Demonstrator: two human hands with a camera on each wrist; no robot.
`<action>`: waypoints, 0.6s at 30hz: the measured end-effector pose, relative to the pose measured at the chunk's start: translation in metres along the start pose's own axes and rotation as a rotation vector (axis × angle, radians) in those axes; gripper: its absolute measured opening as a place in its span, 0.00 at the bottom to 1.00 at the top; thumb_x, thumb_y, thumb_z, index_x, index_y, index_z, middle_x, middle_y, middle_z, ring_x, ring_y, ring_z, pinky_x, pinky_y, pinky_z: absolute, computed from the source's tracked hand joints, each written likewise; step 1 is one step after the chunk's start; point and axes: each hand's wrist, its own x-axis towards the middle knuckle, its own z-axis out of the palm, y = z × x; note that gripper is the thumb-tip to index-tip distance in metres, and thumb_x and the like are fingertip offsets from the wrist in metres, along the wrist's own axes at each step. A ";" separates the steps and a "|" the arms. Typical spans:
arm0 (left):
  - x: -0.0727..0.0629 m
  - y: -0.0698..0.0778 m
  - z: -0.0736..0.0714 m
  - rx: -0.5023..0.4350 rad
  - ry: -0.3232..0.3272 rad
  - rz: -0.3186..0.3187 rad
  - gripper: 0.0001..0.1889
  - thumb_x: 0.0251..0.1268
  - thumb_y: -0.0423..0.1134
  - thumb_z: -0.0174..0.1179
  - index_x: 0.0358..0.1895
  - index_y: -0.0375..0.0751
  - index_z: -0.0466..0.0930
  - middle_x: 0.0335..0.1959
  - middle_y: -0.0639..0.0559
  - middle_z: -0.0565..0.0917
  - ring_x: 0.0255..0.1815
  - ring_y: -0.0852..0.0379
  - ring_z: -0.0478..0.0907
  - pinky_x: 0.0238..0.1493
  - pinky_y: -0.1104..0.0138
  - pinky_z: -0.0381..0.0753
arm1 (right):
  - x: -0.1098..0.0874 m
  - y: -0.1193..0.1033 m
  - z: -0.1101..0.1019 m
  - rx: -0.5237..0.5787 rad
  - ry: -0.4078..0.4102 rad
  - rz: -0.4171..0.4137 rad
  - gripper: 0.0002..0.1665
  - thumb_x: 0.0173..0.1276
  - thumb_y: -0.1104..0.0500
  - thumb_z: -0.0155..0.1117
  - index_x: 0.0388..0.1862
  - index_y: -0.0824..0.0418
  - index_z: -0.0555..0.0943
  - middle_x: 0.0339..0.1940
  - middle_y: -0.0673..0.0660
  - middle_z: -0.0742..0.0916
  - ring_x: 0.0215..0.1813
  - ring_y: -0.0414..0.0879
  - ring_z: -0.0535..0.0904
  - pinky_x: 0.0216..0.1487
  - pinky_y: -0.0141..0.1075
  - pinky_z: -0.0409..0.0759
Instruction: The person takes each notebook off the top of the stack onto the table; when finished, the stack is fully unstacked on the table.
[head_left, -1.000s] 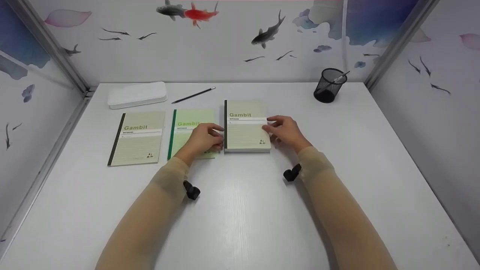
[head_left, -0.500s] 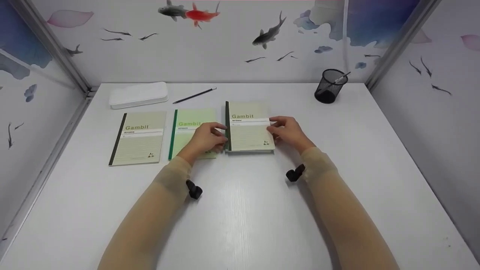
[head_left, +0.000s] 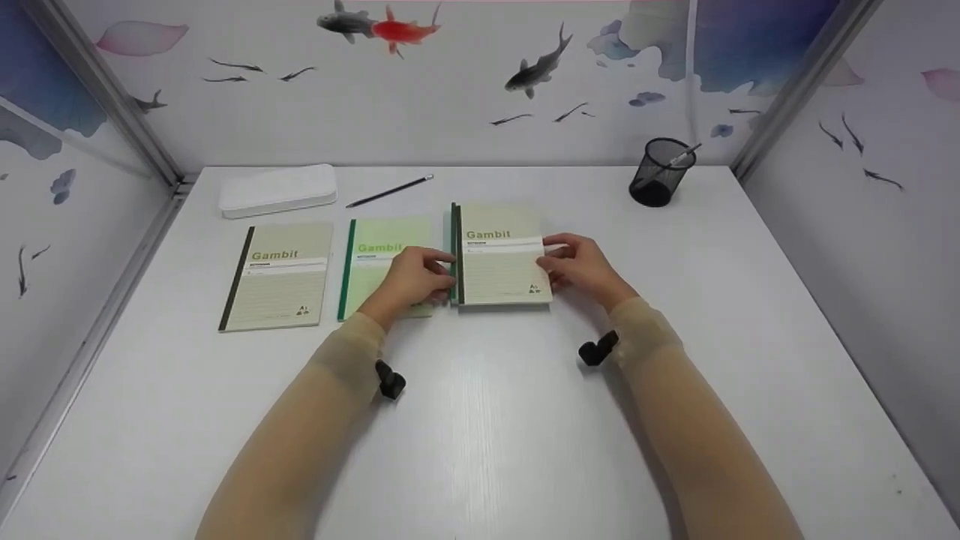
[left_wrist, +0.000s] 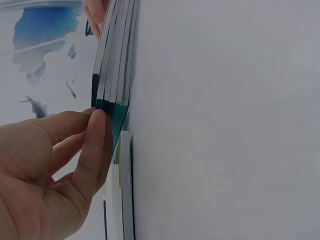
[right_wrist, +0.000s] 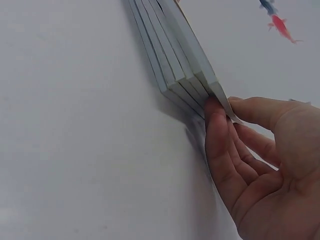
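Note:
Between the hands lies a stack of several notebooks (left_wrist: 114, 65) with green and dark spines. On top, a beige notebook (head_left: 501, 274) with a dark spine sits shifted right, baring a green spine beneath it on the left. My right hand (head_left: 589, 271) pinches this top notebook by its right edge, thumb at the cover and fingers under it. My left hand (head_left: 409, 281) rests its fingertips against the spines, as the left wrist view shows. Below the left hand, a light green notebook (head_left: 364, 285) lies partly covered. Farther left lies another beige notebook (head_left: 281, 292).
A white case (head_left: 277, 189) stands at the back left, and a dark pencil (head_left: 390, 191) lies right of it. A black mesh pen cup (head_left: 660, 172) with a pen in it is at the back right. Printed panels wall the white table (head_left: 480, 435).
The top beige notebook has slid right with my right hand, uncovering a green spine on the stack's left. My left hand stays by the spines.

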 end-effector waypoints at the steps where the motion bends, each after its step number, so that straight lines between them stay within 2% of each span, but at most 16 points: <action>1: 0.000 0.000 0.000 0.000 -0.001 -0.005 0.22 0.68 0.33 0.67 0.64 0.45 0.82 0.48 0.46 0.83 0.41 0.54 0.85 0.41 0.68 0.88 | 0.000 0.001 0.000 0.012 0.005 -0.005 0.30 0.72 0.57 0.69 0.71 0.57 0.74 0.55 0.62 0.85 0.41 0.46 0.86 0.39 0.34 0.87; 7: -0.001 0.002 0.000 0.002 -0.004 -0.013 0.23 0.68 0.34 0.67 0.66 0.45 0.81 0.48 0.46 0.83 0.41 0.54 0.85 0.42 0.67 0.88 | -0.002 0.008 -0.003 0.082 0.028 -0.023 0.29 0.72 0.58 0.70 0.70 0.54 0.75 0.54 0.61 0.87 0.38 0.45 0.87 0.36 0.33 0.86; 18: -0.002 0.002 -0.001 0.020 -0.006 -0.008 0.23 0.68 0.34 0.68 0.65 0.44 0.81 0.48 0.45 0.83 0.42 0.54 0.85 0.41 0.68 0.88 | -0.015 0.009 -0.018 0.213 0.024 -0.016 0.31 0.73 0.59 0.69 0.73 0.54 0.72 0.48 0.53 0.89 0.38 0.43 0.87 0.38 0.33 0.85</action>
